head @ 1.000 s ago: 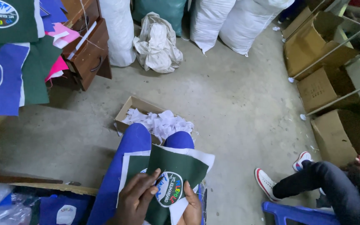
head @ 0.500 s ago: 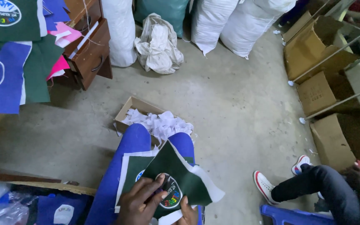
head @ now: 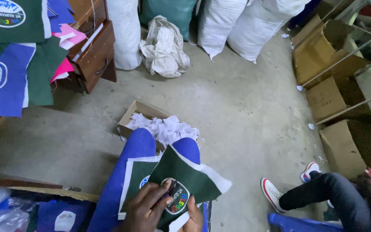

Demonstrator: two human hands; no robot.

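A dark green fabric piece [head: 185, 174] with white backing and a round embroidered badge [head: 177, 199] lies on my lap, over my blue trousers [head: 132, 154]. My left hand [head: 144, 210] rests on it, fingers curled at the badge's left edge and pinching something small and dark that I cannot make out. My right hand [head: 194, 217] grips the fabric's lower edge just right of the badge, thumb on top. Another green piece with white border [head: 134, 174] lies underneath.
A cardboard box of white scraps [head: 162, 126] stands on the concrete floor beyond my knees. Green and blue badge pieces [head: 9, 51] hang at left by a wooden drawer unit [head: 93, 51]. Sacks [head: 254, 25] line the back wall. Another person's leg [head: 318, 193] and cartons [head: 336, 99] are right.
The green fabric has been turned and pulled closer, its point now toward my knees. My left hand moved onto the badge's edge; my right hand shifted below the badge.
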